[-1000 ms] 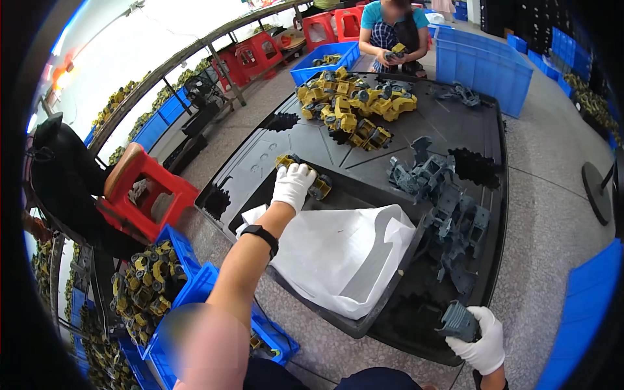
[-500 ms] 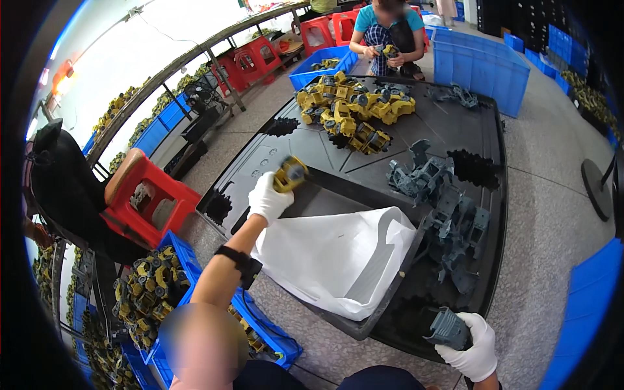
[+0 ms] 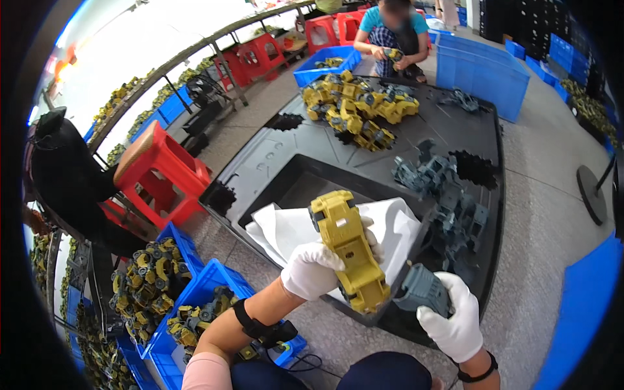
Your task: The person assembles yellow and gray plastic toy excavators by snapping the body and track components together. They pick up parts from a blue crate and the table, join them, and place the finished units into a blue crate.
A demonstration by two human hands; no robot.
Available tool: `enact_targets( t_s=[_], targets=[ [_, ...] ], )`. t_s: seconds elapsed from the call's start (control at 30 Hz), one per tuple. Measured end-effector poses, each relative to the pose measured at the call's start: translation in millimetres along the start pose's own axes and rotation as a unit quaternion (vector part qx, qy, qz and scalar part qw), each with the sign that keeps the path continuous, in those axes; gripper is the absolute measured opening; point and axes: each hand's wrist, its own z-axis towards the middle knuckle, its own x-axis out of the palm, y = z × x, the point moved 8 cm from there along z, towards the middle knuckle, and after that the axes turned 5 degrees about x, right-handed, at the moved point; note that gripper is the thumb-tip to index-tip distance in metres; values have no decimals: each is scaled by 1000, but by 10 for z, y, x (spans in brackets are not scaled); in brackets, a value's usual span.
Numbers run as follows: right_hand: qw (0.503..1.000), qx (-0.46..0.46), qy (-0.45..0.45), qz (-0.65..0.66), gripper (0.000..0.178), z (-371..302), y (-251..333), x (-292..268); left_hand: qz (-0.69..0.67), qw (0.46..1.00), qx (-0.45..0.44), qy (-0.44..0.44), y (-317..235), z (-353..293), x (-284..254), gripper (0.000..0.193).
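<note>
My left hand [image 3: 308, 272], in a white glove, grips a yellow toy truck body [image 3: 354, 257] with its dark wheels to one side. My right hand [image 3: 457, 325], also gloved, holds a grey plastic toy part [image 3: 421, 289] with a ribbed face. The two pieces are close together, almost meeting at the truck's lower end; whether they touch I cannot tell. Beneath them lies a crumpled white sheet [image 3: 276, 227] inside a black tray recess. A heap of grey parts [image 3: 458, 218] lies to the right, and a pile of yellow toy trucks [image 3: 354, 107] at the far side.
The pieces lie on a black table [image 3: 260, 159]. Blue crates of yellow trucks [image 3: 153, 279] stand at lower left, near a red stool [image 3: 153, 175]. Across the table a seated person [image 3: 393, 39] handles another truck beside a large blue bin [image 3: 481, 71].
My left hand has brought the yellow truck from the tray's far left toward me. My right hand has lifted the grey part slightly left, so both pieces are now near each other.
</note>
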Motion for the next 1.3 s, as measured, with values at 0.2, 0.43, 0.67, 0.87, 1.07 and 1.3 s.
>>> enact_targets(
  t_s=[0.2,0.43,0.67,0.87,1.07,1.3],
  targets=[
    [969,137,-83,189,32,29,-456,-66,5,995,99,-31,108,-77,226,76],
    [841,139,114,511,42,52,-650,495,481,845,233,24,429,-334,229,62],
    [883,112,144,433,50,157,-454,183,232,966,-111,-28,585,-366,87,83],
    [985,62,78,139,45,279,-255,157,257,926,-277,27,853,-442,186,70],
    [963,37,-85,254,21,204,-323,-171,237,962,-138,3,532,-364,247,80],
    [1000,-8,12,-27,53,-85,58,177,435,898,-47,-55,426,-367,21,81]
  ],
)
